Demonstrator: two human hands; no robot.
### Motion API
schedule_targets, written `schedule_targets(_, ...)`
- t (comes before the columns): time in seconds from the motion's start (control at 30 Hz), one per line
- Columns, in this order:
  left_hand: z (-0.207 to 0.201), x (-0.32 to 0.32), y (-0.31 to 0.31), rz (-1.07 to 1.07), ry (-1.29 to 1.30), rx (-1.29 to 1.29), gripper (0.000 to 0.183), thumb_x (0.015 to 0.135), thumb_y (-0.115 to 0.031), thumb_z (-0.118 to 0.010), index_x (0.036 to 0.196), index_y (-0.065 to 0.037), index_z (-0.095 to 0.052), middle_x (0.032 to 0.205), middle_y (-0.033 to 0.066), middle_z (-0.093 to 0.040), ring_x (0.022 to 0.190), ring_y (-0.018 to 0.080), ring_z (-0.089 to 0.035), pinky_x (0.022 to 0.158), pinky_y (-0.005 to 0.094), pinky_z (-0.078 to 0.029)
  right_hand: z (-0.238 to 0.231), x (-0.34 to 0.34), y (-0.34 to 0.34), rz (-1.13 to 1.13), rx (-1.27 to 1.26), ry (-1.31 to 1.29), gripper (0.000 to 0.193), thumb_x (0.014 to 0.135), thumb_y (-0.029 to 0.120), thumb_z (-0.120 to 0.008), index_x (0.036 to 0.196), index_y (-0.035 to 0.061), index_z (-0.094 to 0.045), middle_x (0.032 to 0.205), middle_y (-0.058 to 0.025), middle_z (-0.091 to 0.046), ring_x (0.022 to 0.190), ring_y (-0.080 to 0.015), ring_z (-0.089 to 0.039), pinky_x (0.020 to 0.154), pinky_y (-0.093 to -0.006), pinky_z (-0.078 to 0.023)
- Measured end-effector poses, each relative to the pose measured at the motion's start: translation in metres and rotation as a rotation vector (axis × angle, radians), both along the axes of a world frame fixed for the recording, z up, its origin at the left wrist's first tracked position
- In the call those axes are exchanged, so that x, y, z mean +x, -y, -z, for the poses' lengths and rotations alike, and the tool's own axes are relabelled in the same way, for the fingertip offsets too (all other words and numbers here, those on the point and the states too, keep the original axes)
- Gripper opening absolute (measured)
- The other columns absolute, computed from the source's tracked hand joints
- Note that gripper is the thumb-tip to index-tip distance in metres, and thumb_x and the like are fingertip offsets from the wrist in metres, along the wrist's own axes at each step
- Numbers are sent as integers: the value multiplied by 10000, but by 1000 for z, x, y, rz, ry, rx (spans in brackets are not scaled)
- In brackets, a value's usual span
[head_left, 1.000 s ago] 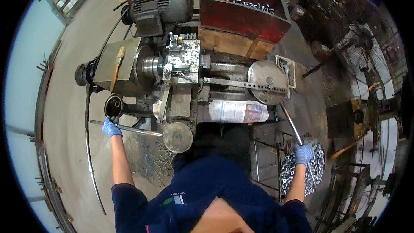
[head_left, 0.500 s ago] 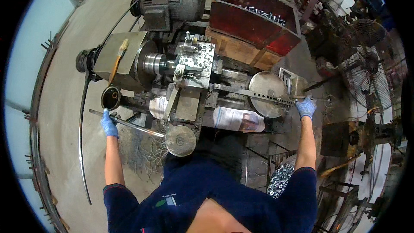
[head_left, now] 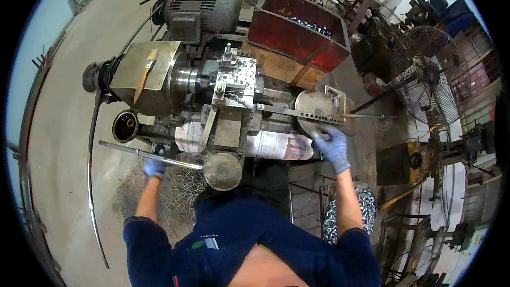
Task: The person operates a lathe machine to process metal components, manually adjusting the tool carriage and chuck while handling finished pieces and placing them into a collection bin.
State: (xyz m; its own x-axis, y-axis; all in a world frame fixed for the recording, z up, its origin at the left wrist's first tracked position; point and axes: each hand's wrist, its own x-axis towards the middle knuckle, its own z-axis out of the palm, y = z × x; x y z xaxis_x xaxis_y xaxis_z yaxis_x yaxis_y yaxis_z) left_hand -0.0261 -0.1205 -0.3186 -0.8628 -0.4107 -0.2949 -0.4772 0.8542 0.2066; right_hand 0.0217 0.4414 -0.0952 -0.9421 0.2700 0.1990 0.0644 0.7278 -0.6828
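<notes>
My left hand (head_left: 154, 168), in a blue glove, is low beside the long metal lever (head_left: 151, 155), at a dark part under it. Its fingers are largely hidden there. The lever ends in a round grey weight (head_left: 223, 172) close to my body. My right hand (head_left: 333, 150), also gloved in blue, has its fingers apart at the lower edge of a large round metal disc (head_left: 311, 100); whether it touches the disc is unclear. Above the disc runs a flat bar with a row of holes (head_left: 303, 114). The lathe's chuck (head_left: 183, 81) and tool block (head_left: 236, 82) lie ahead.
A brush (head_left: 143, 82) lies on the headstock. Behind are a motor (head_left: 202, 13) and a red bin (head_left: 297, 37) holding small metal parts. A round cup (head_left: 125, 126) sits at left. A standing fan (head_left: 429, 74) and a container of metal parts (head_left: 366, 207) are to the right.
My right hand has left the far end of the holed bar and come inward to the disc. My left hand has dropped from near the cup to below the lever. The view has shifted.
</notes>
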Motion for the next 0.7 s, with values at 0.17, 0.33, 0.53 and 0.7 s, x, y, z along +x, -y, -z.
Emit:
schedule_targets(0.17, 42, 5, 60, 438, -16, -222, 330, 803, -391, -486, 940, -139, -649, 978, 128, -634, 864, 311, -612, 724, 435, -483, -47, -48, 150, -467, 393, -84, 493, 716, 438, -635, 1049, 74, -617, 1225, -162, -493, 1154, -305, -448, 954, -432, -361)
schedule_targets(0.33, 13, 17, 57, 313, -97, -38, 329, 796, -381, -525, 942, -107, -636, 959, 157, -628, 907, 339, -595, 734, 435, -477, -28, -86, 195, -456, 689, 108, 689, 689, 551, -581, 1197, 91, -516, 1307, -155, -417, 1232, -317, -359, 1012, -462, -269)
schedule_targets(0.53, -69, 66, 122, 132, -147, 351, 406, 839, -392, -526, 1097, -82, -573, 943, 185, -625, 761, 321, -606, 691, 393, -484, -44, -49, 165, -337, 379, -211, 605, 653, 428, -665, 1121, 62, -550, 1121, -193, -518, 1061, -350, -470, 927, -433, -359)
schedule_targets(0.7, -192, 105, 163, -24, -667, 200, 367, 882, -303, -521, 1125, -31, -561, 973, 154, -636, 712, 222, -607, 651, 350, -480, -86, 13, 270, -884, 298, -352, 385, 637, 326, -720, 939, 98, -655, 1157, -205, -515, 1096, -343, -473, 941, -415, -376)
